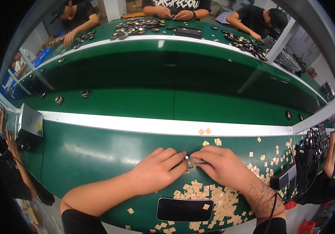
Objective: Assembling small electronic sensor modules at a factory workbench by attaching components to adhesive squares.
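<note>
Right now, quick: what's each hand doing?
Left hand: closed, holding a small part.
Right hand: closed, pinching a thin grey piece; whether it's a tool or part can't be told.

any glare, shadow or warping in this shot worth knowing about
Head view: pale glare on the green tabletop left of the left hand; head view: a dark band, shadow or reflection, along the green belt; head view: the near white rail bows, and the corners are black.

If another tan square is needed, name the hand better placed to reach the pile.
Likely the right hand: it sits nearer the pile of tan squares than the left hand, though both are occupied.
</note>
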Available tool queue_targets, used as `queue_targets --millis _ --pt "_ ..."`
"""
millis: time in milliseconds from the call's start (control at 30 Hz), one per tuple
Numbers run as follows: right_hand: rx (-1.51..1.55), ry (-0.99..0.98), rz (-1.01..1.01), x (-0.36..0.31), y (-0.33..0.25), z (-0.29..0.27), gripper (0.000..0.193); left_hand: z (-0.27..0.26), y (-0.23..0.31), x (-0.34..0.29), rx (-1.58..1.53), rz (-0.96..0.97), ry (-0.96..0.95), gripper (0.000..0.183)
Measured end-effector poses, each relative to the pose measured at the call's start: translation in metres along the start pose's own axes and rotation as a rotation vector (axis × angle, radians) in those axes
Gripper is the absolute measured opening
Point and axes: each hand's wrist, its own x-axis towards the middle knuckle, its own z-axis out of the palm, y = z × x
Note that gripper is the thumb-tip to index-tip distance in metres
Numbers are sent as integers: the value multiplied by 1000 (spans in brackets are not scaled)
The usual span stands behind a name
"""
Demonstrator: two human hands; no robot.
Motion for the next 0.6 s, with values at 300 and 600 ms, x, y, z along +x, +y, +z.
queue_targets --millis 300,600 --pt "-29 61 -23 -2 0 18 28 0 1 2 -183 -86 65 35" --pt "123 100 103 -2 -4 22 25 3 -1 1 -267 -113 101 36"
